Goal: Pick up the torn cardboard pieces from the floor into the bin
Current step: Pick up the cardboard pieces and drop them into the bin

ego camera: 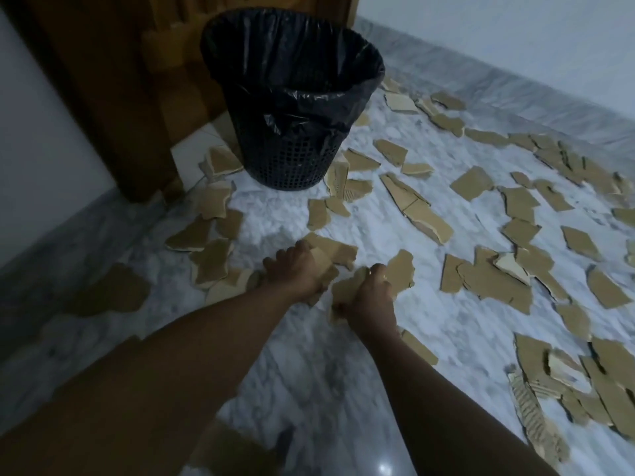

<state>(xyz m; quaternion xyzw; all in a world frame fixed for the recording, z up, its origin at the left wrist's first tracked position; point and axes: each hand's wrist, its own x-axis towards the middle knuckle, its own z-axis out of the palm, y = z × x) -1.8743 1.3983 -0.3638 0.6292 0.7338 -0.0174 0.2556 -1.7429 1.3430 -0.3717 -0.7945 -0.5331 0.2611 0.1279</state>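
Nearest, torn cardboard pieces [398, 273] are clutched in the closed right hand [372, 300] and closed left hand [295, 269], apparently gathered for one trip. Beyond, many pieces are scattered over the marble floor [343, 355]; farthest, the lined bin [292, 108] is stood upright, within reach.

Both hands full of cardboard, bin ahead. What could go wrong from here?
1. The left hand and right hand each clutch several loose cardboard pieces; some may slip out on the way.
2. The bin is light mesh with a loose black liner; a careless drop could miss it or tip it.
3. Scattered scraps lie along the path and may be stepped on.
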